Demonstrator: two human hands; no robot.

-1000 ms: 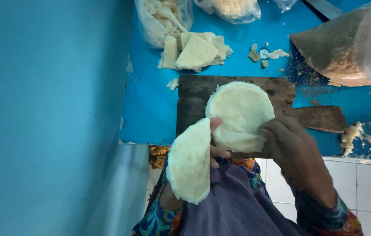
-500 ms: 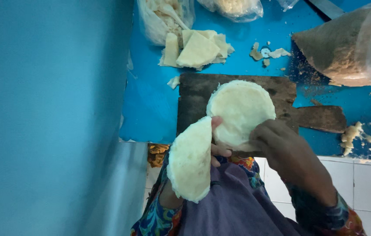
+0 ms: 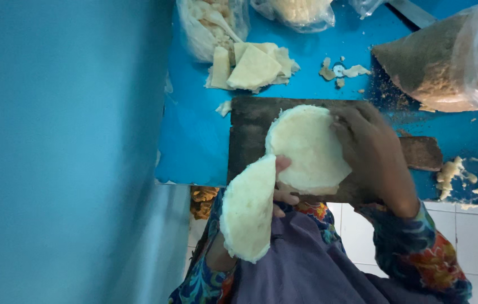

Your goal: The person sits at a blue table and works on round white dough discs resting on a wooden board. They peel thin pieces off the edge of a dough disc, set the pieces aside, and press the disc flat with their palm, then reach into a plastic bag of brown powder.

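We had a single view, worn on the head. It looked steeply down, close over the dark wooden board (image 3: 250,135) on the blue table (image 3: 194,146).

I see two pale cream round dough discs (image 3: 306,147) over a dark brown wooden board (image 3: 250,132); at twelve o'clock, bright blue tabletop (image 3: 194,135); at six, purple apron (image 3: 301,264) and multicoloured floral sleeves (image 3: 425,259).

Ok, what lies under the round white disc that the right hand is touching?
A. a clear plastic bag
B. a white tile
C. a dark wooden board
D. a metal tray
C: the round white disc, with the right hand on its edge, rests on the dark wooden board on the blue table.
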